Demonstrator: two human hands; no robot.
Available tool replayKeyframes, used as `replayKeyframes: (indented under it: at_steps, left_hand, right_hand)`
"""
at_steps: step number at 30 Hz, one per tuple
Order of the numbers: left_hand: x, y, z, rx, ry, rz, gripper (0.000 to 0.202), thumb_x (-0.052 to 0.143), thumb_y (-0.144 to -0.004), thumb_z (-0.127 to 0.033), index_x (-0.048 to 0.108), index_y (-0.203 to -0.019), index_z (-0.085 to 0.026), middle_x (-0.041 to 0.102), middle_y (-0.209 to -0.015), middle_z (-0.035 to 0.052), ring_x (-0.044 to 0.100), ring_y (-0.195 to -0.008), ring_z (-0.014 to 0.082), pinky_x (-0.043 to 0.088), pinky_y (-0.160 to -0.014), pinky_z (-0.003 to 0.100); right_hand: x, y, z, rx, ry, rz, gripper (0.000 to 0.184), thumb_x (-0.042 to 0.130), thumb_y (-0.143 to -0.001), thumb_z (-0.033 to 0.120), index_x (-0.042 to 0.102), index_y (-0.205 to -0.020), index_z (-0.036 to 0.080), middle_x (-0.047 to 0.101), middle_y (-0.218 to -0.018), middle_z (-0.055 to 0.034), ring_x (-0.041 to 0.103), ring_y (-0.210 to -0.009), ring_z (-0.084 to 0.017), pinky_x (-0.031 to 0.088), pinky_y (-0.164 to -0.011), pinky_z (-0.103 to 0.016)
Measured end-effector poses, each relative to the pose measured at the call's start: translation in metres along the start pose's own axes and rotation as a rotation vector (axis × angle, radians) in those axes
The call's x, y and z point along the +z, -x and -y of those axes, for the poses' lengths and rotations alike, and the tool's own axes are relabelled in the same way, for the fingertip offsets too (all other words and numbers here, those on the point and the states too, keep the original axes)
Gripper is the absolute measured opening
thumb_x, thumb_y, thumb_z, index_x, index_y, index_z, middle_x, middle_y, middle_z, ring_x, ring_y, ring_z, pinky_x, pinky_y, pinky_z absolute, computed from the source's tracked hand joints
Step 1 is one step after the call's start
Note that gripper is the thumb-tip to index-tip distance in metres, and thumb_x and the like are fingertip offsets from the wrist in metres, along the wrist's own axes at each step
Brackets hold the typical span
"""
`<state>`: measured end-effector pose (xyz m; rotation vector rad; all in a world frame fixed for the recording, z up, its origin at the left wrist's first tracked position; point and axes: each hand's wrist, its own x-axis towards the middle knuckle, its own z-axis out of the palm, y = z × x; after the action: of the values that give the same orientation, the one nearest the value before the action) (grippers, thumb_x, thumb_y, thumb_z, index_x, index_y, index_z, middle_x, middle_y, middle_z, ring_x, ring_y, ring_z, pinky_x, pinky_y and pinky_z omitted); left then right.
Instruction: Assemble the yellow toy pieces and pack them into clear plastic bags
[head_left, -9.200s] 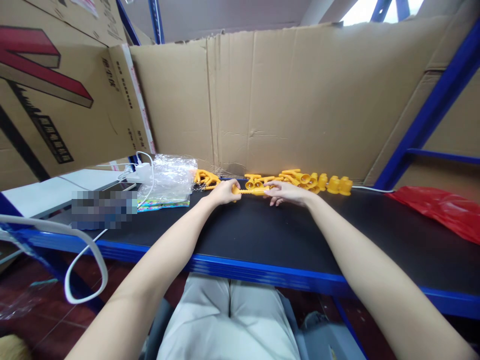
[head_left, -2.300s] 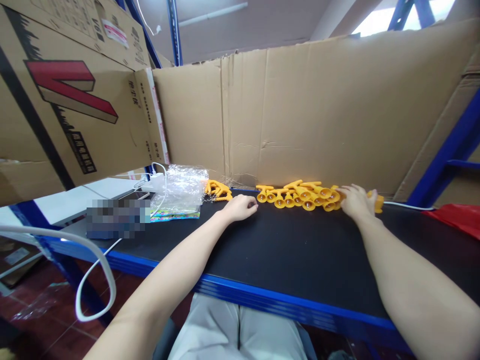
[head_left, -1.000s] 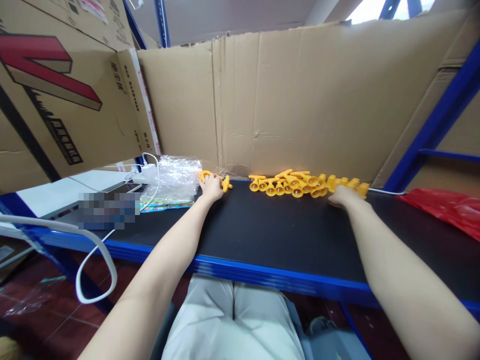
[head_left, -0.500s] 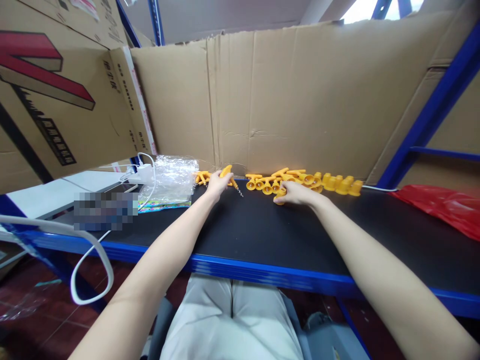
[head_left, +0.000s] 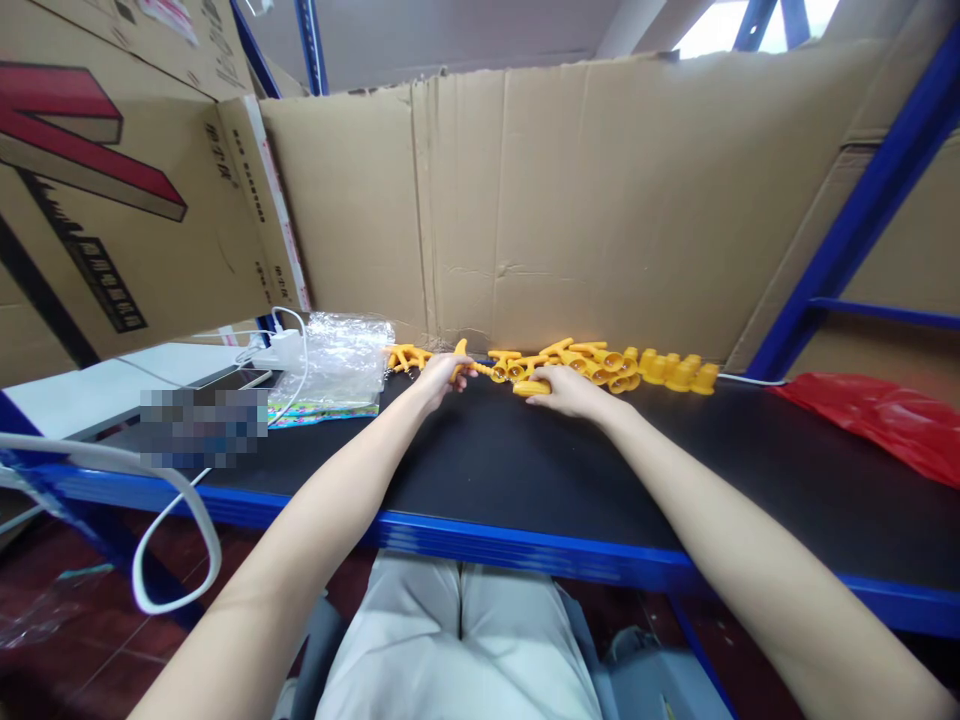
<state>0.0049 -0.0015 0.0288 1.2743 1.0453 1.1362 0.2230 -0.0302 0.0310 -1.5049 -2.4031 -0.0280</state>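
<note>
A row of yellow plastic parts (head_left: 622,366) lies along the back of the black shelf top (head_left: 525,460), against the cardboard wall. My left hand (head_left: 442,374) is closed on a yellow part with a thin metal pin (head_left: 466,364) pointing right. My right hand (head_left: 564,390) is closed on a yellow cup-shaped part (head_left: 531,387) held just to the right of that pin. The two hands are close together. A small heap of yellow forked pieces (head_left: 405,356) lies left of my left hand.
A clear plastic bag (head_left: 341,355) lies on a colourful sheet at the left, with a white charger and cable (head_left: 289,340) behind it. A red plastic bag (head_left: 885,420) lies at the right. Cardboard (head_left: 570,200) walls the back and left. The blue shelf edge (head_left: 487,535) runs in front.
My left hand picked up a yellow pinned part from the left heap and brought it rightwards. My right hand came left from the row's end with a cup-shaped part, meeting the left.
</note>
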Motion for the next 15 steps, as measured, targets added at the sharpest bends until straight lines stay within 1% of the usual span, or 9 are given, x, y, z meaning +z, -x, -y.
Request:
replayKeyframes:
  at_steps: [3, 6, 10, 13, 15]
  left_hand:
    - [0.0007, -0.0002, 0.0006, -0.006, -0.007, 0.0, 0.008, 0.05, -0.07, -0.019, 0.054, -0.073, -0.013, 0.058, -0.058, 0.0001, 0.041, -0.038, 0.0047, 0.033, -0.043, 0.021]
    - [-0.0008, -0.0017, 0.0013, -0.003, 0.002, -0.026, 0.005, 0.05, -0.07, -0.017, 0.051, -0.071, -0.013, 0.056, -0.055, -0.0006, 0.04, -0.037, 0.0046, 0.032, -0.042, 0.021]
    - [-0.0023, -0.0026, 0.002, -0.014, -0.005, -0.043, 0.005, 0.049, -0.07, -0.017, 0.051, -0.072, -0.013, 0.055, -0.054, -0.001, 0.038, -0.036, 0.0046, 0.032, -0.041, 0.021]
    - [0.0008, -0.0006, 0.0033, -0.019, -0.041, 0.006, 0.009, 0.048, -0.071, -0.017, 0.053, -0.076, -0.012, 0.056, -0.056, -0.0004, 0.04, -0.037, 0.0047, 0.034, -0.043, 0.021]
    - [0.0043, 0.0014, 0.0058, -0.015, -0.106, 0.079, 0.015, 0.048, -0.074, -0.019, 0.054, -0.085, -0.011, 0.059, -0.062, 0.0014, 0.043, -0.04, 0.0053, 0.038, -0.046, 0.021]
  right_hand:
    - [-0.0006, 0.0013, 0.0013, 0.01, -0.011, 0.01, 0.02, 0.059, -0.072, 0.032, 0.06, -0.084, 0.016, 0.063, -0.084, -0.0061, 0.058, -0.077, -0.02, 0.042, -0.066, -0.027]
    - [-0.0015, 0.0021, 0.0004, 0.031, -0.012, 0.016, 0.021, 0.058, -0.073, 0.032, 0.06, -0.087, 0.016, 0.063, -0.084, -0.006, 0.058, -0.077, -0.019, 0.042, -0.066, -0.027]
    - [-0.0008, 0.0018, -0.0018, 0.037, -0.004, -0.003, 0.023, 0.059, -0.073, 0.032, 0.06, -0.089, 0.016, 0.064, -0.087, -0.0065, 0.058, -0.078, -0.02, 0.042, -0.067, -0.028]
    - [0.0036, 0.0006, -0.0012, -0.03, -0.042, -0.043, 0.025, 0.056, -0.075, 0.033, 0.061, -0.093, 0.015, 0.064, -0.089, -0.008, 0.058, -0.079, -0.02, 0.042, -0.069, -0.029]
    - [0.0083, -0.0006, 0.0004, -0.098, -0.079, -0.09, 0.027, 0.054, -0.077, 0.032, 0.061, -0.098, 0.015, 0.063, -0.094, -0.0083, 0.058, -0.082, -0.02, 0.042, -0.072, -0.028]
